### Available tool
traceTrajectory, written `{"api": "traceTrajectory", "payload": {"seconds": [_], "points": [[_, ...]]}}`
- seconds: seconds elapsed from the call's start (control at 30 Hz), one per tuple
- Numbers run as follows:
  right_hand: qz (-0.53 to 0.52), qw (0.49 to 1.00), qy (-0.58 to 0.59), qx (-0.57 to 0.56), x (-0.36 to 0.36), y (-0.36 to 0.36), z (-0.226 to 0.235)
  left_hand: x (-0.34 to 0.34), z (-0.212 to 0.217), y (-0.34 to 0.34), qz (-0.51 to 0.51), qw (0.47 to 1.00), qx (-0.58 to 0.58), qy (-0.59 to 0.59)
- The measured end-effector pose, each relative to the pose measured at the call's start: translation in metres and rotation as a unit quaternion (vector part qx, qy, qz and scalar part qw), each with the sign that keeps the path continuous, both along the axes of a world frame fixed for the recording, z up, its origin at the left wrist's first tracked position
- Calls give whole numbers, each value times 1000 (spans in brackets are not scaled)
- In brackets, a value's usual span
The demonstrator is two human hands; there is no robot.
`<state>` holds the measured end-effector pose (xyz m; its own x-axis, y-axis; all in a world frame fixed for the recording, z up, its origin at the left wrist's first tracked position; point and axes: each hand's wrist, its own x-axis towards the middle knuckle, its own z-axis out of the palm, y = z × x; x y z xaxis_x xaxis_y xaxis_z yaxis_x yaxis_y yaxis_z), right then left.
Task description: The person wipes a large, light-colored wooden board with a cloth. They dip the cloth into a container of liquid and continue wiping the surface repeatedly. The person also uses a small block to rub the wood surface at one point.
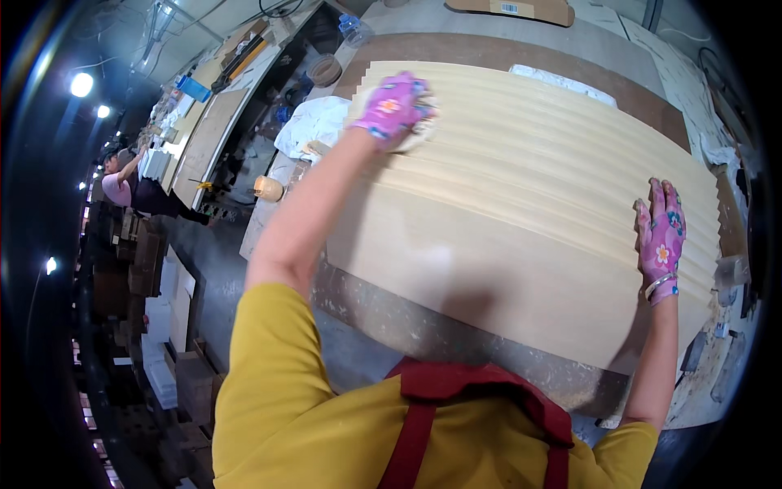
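Observation:
Thin cream boards (521, 147) lie overlapped like steps across the workbench, their long edges running left to right. The nearest one (505, 273) shows a wide flat face. My left hand (393, 107), in a pink flowered glove, presses a stained whitish rag (417, 140) onto the boards near their far left end. Its fingers curl over the rag and are slightly blurred. My right hand (663, 236), in a matching glove with a bracelet at the wrist, rests flat on the boards' right end, fingers stretched out and holding nothing.
Left of the boards are a white crumpled cloth (314, 124) and an orange-tan jar (268, 189). A plastic bottle (353, 29) and a cardboard piece (513, 8) lie at the back. Another person (134, 179) stands at a far-left bench; stacked boxes (195, 387) fill the lower left.

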<state>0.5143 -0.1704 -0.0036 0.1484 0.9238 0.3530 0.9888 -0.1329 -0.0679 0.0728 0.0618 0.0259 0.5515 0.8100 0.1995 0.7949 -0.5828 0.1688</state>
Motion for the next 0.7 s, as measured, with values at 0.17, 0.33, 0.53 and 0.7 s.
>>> {"api": "traceTrajectory", "payload": {"seconds": [0.17, 0.33, 0.53, 0.7], "points": [[11, 1000, -15, 17, 5, -2, -2, 29, 14, -10, -12, 999, -33, 6], [8, 1000, 17, 19, -3, -1, 2, -25, 18, 2, 39, 998, -20, 43], [11, 1000, -11, 24, 1, 0, -3, 31, 8, -13, -48, 998, -2, -27], [30, 999, -7, 21, 11, 0, -7, 95, 5, -44, -54, 997, 50, -29]]}}
